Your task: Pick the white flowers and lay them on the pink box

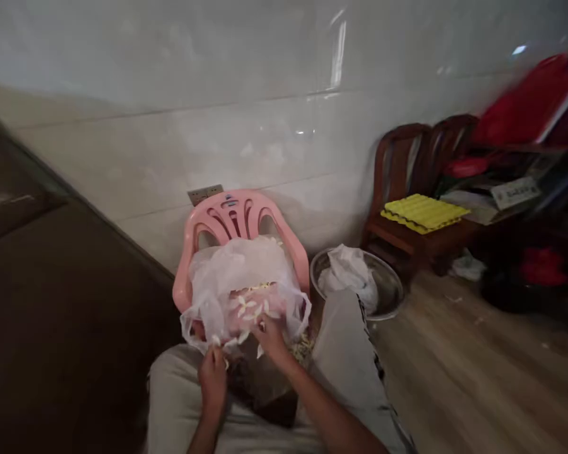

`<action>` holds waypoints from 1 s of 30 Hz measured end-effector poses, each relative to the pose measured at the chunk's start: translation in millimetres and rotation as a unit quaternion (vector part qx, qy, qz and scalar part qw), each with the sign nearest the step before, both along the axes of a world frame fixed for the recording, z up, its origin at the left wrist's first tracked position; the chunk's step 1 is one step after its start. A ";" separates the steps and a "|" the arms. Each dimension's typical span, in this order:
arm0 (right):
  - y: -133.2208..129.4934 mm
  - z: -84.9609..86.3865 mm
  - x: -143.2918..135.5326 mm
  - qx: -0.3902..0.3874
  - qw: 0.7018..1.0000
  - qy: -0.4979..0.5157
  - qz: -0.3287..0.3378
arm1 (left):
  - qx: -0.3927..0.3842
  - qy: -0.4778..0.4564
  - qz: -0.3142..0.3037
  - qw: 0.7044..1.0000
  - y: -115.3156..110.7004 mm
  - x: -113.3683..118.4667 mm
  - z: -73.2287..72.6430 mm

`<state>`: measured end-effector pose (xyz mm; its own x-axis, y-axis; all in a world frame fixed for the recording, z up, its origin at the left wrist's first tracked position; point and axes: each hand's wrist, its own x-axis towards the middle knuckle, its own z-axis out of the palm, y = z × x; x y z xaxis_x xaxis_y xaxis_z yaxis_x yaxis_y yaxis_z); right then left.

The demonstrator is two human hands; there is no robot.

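A pink plastic armchair (248, 202) stands before me, and a translucent white plastic bag (239, 261) is spread over its seat. Several white flowers (246, 307) with slim petals lie loose at the bag's opening. My left hand (213, 375) is closed at the bag's near left edge, its fingertips pinched on a small white flower. Over the front of the seat, my right hand (271, 340) has its fingers drawn together among the flowers. What it grips is too small and blurred to make out. Small pale pieces (303, 348) lie below, between my knees.
Right of the chair, a metal basin (388, 290) holds a white plastic bag (348, 274). Farther right, yellow egg trays (423, 212) rest on a wooden chair (400, 236). A tiled wall (170, 145) with a socket (205, 192) rises behind. A dark panel (66, 315) borders the left.
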<state>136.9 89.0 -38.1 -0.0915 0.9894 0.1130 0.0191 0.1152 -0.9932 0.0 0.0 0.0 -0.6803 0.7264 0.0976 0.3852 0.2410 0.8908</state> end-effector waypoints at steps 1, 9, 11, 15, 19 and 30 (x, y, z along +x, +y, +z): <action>7.0 -0.1 6.9 -0.005 0.999 0.002 -0.035 | 0.009 -0.007 0.023 1.000 -0.6 -7.2 0.2; 26.3 -7.6 28.1 -0.036 0.992 0.001 -0.121 | 0.064 -0.136 0.022 0.988 5.2 -12.6 -3.9; 20.2 -8.1 22.1 -0.027 0.993 -0.019 -0.112 | 0.048 -0.136 -0.026 0.989 6.3 -6.1 -2.7; 8.0 -0.9 12.5 0.002 0.996 -0.059 -0.069 | 0.024 -0.130 -0.101 0.986 6.9 2.2 2.2; 3.0 7.6 9.2 0.007 0.999 -0.046 0.016 | 0.021 -0.088 -0.142 0.986 8.8 -0.2 -4.9; -7.3 -2.4 -1.1 -0.033 0.981 -0.009 0.189 | -0.023 0.006 -0.322 0.946 13.6 -2.8 -35.6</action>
